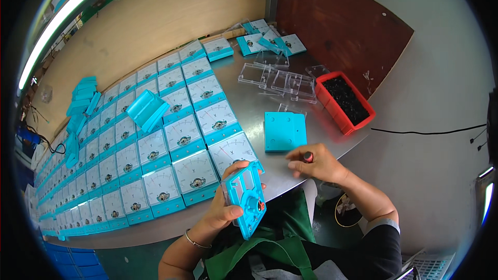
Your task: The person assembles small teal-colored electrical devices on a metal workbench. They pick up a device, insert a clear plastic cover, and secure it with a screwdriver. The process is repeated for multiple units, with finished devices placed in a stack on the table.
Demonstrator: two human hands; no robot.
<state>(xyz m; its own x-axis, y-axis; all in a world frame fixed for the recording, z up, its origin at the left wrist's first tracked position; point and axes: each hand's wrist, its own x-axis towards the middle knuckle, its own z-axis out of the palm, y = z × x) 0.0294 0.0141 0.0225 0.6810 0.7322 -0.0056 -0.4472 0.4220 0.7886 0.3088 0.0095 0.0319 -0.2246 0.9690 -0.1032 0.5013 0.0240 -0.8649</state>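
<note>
My left hand (228, 202) grips a turquoise panel meter housing (250, 203), tilted up over the table's front edge. Its open side shows a round recess and a small reddish part near the lower right. Closed round a tool with a red and dark handle (308, 157), my right hand (322, 165) is held just right of the housing, apart from it. Most of that tool is hidden by the fingers, so its kind cannot be made out. Just beyond the right hand, a turquoise meter back (284, 131) lies flat on the metal table.
Rows of turquoise meters with white dials (181, 129) cover the table's left side, with a turquoise cover (148, 111) on top. Clear plastic covers (282, 82) and a red bin (369, 119) of small black parts are at right. More meters (290, 44) pile at the back.
</note>
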